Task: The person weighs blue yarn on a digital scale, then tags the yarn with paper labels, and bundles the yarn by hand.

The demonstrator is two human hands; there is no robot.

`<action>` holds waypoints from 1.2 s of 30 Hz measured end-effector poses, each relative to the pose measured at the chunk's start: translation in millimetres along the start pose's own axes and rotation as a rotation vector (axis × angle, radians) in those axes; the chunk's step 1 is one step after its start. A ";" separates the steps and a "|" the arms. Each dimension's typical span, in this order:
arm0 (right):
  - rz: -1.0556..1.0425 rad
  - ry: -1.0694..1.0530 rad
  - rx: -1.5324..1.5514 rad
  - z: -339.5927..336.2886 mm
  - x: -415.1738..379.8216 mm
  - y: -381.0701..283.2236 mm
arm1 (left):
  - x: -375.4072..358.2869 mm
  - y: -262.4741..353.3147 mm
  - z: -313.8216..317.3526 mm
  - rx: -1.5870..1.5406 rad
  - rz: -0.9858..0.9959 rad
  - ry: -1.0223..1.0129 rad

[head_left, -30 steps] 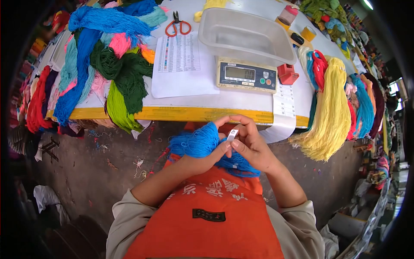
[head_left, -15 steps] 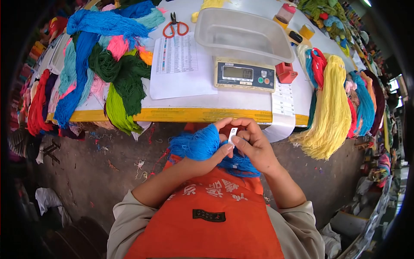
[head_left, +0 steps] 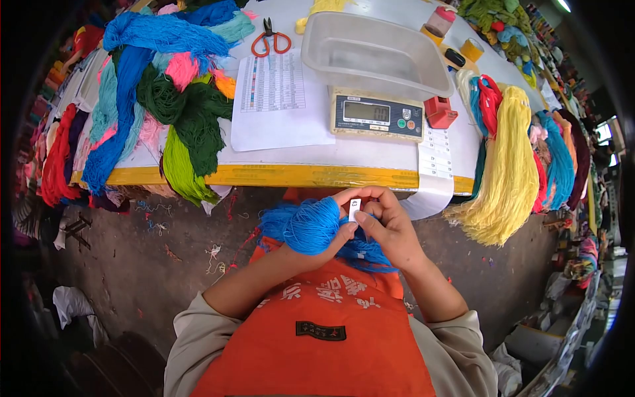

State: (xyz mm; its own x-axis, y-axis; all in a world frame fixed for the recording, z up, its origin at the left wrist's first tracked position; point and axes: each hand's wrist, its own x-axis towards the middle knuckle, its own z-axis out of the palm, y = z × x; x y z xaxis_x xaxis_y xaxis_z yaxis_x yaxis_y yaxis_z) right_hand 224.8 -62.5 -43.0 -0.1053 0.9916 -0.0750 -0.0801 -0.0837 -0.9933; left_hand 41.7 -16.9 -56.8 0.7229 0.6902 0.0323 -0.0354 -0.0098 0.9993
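Observation:
A hank of blue yarn [head_left: 311, 226] is wrapped over my left hand [head_left: 319, 257], whose fingers are curled and largely hidden by the strands. Its thumb reaches the lower edge of a small white label [head_left: 354, 209] printed "43". My right hand [head_left: 395, 233] pinches that label between thumb and fingers. Both hands meet in front of the orange apron [head_left: 311, 364], just below the table's edge. More blue strands [head_left: 367, 253] hang beneath the right hand.
Beyond the hands, the table [head_left: 278, 157] carries a digital scale [head_left: 377, 118] with a plastic tub [head_left: 377, 56], scissors [head_left: 270, 41] and a printed sheet [head_left: 278, 126]. A label strip [head_left: 435, 178] drapes over the edge. Yarn hanks lie left and right, including yellow yarn [head_left: 503, 165].
The label has turned more upright and its number faces me more squarely. My left hand has rolled slightly, bringing the blue yarn round toward me.

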 end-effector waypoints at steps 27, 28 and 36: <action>0.044 0.039 0.019 -3.9 2.4 22.7 | -1.3 -31.2 1.5 0.170 0.009 0.111; 0.047 0.039 0.021 -6.0 3.3 25.9 | -1.0 -38.2 3.2 0.133 0.021 0.124; 0.166 0.073 -0.116 -16.5 9.7 78.8 | 1.4 -75.9 -2.6 0.257 0.027 0.075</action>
State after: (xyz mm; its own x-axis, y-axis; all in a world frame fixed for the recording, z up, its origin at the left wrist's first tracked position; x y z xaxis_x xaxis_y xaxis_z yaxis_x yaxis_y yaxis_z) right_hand 233.8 -57.8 -123.5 -0.0351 0.9699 -0.2409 0.0475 -0.2391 -0.9698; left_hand 43.6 -13.3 -132.6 0.6709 0.7385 0.0673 0.1289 -0.2056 0.9701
